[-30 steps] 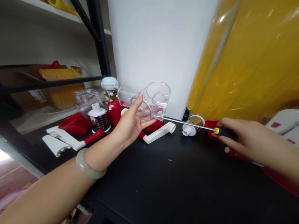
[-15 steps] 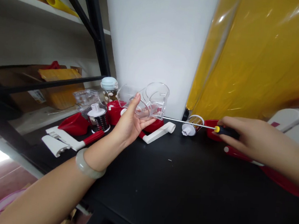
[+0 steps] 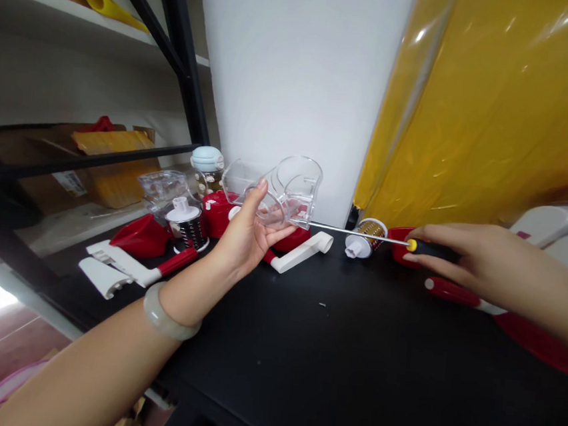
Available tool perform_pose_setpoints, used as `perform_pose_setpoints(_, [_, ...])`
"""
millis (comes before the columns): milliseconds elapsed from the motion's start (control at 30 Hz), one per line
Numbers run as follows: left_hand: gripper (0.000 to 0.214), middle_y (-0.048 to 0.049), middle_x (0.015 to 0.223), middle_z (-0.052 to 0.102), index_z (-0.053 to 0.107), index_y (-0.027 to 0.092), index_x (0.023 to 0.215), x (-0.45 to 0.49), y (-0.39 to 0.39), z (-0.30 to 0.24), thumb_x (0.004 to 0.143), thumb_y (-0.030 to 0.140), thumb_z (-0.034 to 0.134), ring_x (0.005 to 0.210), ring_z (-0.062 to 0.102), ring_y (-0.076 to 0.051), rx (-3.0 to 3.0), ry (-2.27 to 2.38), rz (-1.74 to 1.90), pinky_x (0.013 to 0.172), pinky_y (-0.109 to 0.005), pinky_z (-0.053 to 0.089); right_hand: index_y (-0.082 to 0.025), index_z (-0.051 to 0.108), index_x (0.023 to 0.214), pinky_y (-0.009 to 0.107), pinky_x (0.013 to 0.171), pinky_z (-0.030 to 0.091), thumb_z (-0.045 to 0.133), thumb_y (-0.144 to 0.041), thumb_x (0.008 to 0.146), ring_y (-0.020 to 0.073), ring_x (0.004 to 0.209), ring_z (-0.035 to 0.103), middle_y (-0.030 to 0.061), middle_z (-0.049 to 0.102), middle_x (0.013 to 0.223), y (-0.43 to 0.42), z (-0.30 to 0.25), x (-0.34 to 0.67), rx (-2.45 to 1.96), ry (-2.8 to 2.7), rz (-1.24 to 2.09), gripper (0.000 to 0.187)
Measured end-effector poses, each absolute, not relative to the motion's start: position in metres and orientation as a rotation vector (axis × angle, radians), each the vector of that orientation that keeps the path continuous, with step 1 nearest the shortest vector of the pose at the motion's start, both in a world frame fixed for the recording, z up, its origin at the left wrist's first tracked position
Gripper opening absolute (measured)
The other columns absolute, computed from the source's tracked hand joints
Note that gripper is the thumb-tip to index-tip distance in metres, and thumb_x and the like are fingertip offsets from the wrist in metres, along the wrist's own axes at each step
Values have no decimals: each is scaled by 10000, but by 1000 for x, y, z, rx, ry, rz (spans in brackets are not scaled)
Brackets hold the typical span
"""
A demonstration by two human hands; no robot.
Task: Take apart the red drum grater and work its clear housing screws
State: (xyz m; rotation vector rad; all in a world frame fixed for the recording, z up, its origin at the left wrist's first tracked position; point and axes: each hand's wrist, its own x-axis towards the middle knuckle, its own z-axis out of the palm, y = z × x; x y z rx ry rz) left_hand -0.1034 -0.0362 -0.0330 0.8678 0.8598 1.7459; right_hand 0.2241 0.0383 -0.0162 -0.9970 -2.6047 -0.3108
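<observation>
Raised above the black table, my left hand is closed round a clear plastic housing with a round opening. My right hand grips a screwdriver by its black and yellow handle. The long shaft runs level to the left, and its tip meets the lower right edge of the clear housing; the exact contact is too small to make out. Below the housing lies a white crank with a red handle. A drum grater with white ends rests behind the shaft.
A small screw lies on the black table. At left are another drum grater, a red hopper, white parts and a bottle with a light-blue lid. A red handle lies under my right forearm.
Both hands, the housing and the screwdriver stay almost in place. My right hand has shifted very slightly on the handle.
</observation>
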Motion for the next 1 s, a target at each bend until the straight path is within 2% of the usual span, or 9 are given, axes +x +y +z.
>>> perform_pose_setpoints(133, [639,-105,1208,733,493,293,1405,-104,-36,-33,874,572,713,1138,724,-291,883,864,1731,890,-382,623,-260,722,1027,360,702,536,466,-697,938,273,850,751,84,799,1005,36,-13,223,-1071,-2628,-181,514])
perform_pose_setpoints(200, [645,-112,1235,724,495,285,1404,-104,-36,-34,872,576,712,1158,715,-292,891,865,1721,888,-368,624,-262,729,1009,364,693,540,428,-688,955,271,846,751,80,799,1003,33,-12,221,-1097,-2632,-192,525])
perform_pose_setpoints(300, [666,-109,1205,735,497,286,1401,-105,-35,-35,853,583,732,1138,722,-296,892,854,1722,888,-372,622,-267,723,1027,366,668,536,380,-610,993,258,816,744,60,787,962,27,-9,220,-1062,-2594,-329,486])
perform_pose_setpoints(400, [657,-99,1172,745,503,292,1390,-106,-34,-35,848,580,738,1113,732,-299,884,853,1741,894,-399,617,-266,705,1074,361,626,523,406,-545,996,248,779,731,45,756,918,23,-8,219,-982,-2558,-494,416])
perform_pose_setpoints(500, [612,-109,1236,722,517,280,1374,-105,-35,-34,872,569,715,1145,721,-297,871,858,1751,914,-400,606,-250,684,1098,350,633,524,423,-513,1007,232,787,713,45,705,909,23,-8,220,-869,-2550,-564,381])
perform_pose_setpoints(600, [595,-99,1316,687,493,311,1392,-105,-35,-32,889,550,702,1163,715,-286,854,861,1768,911,-383,605,-239,664,1114,351,666,531,418,-527,1016,226,803,685,51,651,937,24,-10,221,-781,-2537,-625,391])
perform_pose_setpoints(767, [616,-103,1326,685,472,321,1426,-104,-36,-31,899,559,685,1143,724,-283,859,875,1750,905,-384,606,-247,663,1053,347,556,464,313,-553,1027,228,693,622,56,587,911,23,-12,220,-810,-2423,-907,466])
perform_pose_setpoints(933, [630,-99,1294,705,479,314,1424,-103,-37,-32,888,564,695,1168,712,-293,884,866,1748,904,-388,611,-274,616,1197,337,516,423,303,-568,1002,231,671,656,66,656,1056,24,-14,218,-960,-2415,-897,471])
perform_pose_setpoints(1000, [647,-92,1281,712,463,322,1438,-104,-37,-32,885,563,699,1156,717,-288,884,868,1750,892,-380,616,-296,631,1139,338,519,407,341,-581,973,230,637,657,53,695,1038,24,-14,218,-1086,-2437,-809,440])
